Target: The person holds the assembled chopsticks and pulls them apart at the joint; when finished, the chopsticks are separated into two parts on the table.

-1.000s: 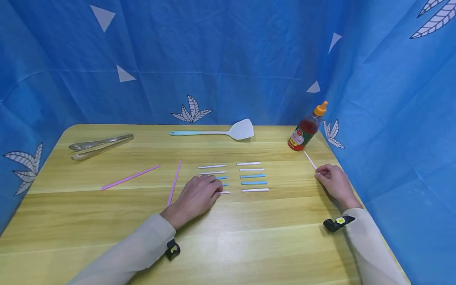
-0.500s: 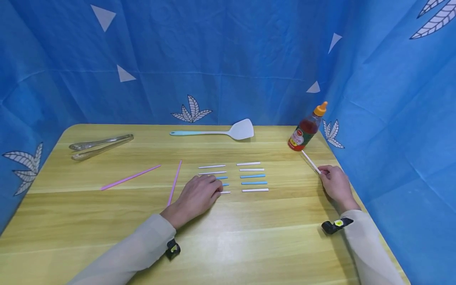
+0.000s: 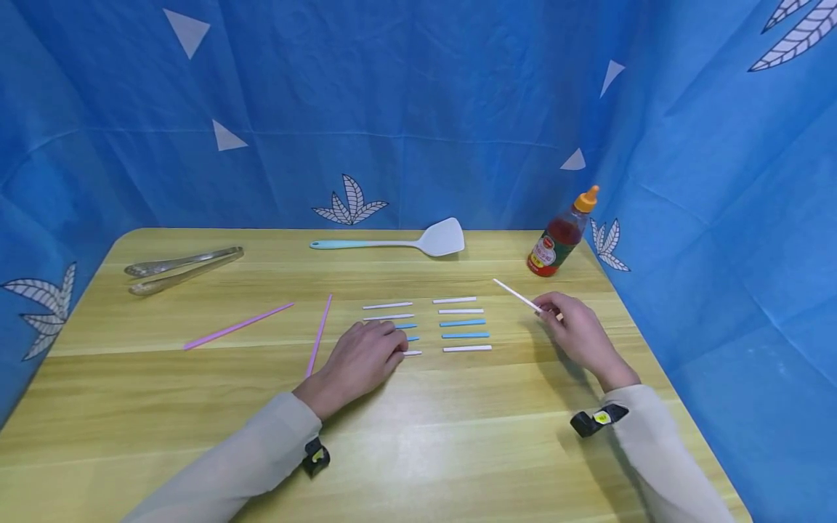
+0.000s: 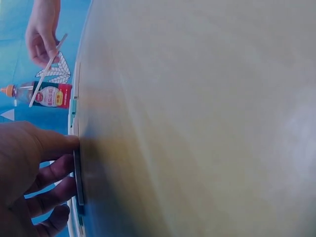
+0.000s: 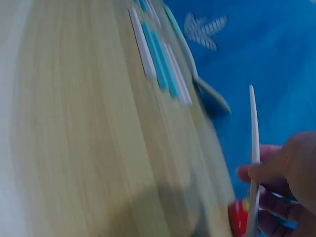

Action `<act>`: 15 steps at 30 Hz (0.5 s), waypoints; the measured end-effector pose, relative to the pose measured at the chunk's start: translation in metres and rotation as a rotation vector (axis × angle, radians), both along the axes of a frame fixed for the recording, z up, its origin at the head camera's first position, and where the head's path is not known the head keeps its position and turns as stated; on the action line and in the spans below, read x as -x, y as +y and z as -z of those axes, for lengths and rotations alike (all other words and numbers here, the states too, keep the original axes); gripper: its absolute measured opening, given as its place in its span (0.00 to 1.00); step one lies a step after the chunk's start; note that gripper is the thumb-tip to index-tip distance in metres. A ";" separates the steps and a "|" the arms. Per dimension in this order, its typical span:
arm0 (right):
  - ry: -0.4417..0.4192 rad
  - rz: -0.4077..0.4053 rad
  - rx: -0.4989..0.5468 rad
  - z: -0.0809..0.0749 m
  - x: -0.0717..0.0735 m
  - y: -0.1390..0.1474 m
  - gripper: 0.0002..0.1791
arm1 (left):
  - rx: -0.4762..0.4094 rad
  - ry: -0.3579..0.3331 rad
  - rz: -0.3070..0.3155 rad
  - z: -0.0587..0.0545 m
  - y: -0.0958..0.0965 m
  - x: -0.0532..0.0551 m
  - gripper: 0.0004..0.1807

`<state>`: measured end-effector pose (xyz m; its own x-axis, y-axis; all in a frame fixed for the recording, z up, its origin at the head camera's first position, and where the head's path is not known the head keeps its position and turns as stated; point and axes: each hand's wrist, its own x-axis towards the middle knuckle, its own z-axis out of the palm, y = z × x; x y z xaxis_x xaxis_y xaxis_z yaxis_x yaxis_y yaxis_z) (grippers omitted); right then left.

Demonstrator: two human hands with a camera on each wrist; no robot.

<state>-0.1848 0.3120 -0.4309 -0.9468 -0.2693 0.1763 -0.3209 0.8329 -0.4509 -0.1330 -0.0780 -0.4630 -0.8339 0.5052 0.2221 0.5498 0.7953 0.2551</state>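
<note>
My right hand (image 3: 575,330) pinches a thin white stick (image 3: 515,295) between thumb and fingers, above the table's right side. The stick slants up and left; in the right wrist view it narrows to a tip, while its lower part runs along the fingers. My left hand (image 3: 360,359) rests over the left column of short sticks, fingers spread and loosely bent, covering parts of several. In the left wrist view its thumb and fingertips touch a dark-looking stick (image 4: 79,182) on the tabletop. Beside it lies a second column of white and blue sticks (image 3: 466,335).
Two pink sticks (image 3: 238,327) lie left of my left hand. Metal tongs (image 3: 186,270) are at the back left, a white turner (image 3: 442,238) with a light-blue handle at the back middle. A red sauce bottle (image 3: 561,236) stands near the back right corner. Blue cloth (image 3: 418,109) hangs behind.
My right hand has moved left with the white stick, away from the table's right edge and the bottle's base. My left hand and the laid-out sticks stay in place.
</note>
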 end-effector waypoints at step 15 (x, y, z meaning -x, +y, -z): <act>0.045 -0.403 0.001 -0.007 -0.022 -0.095 0.12 | -0.173 -0.008 -0.005 -0.027 0.008 0.007 0.17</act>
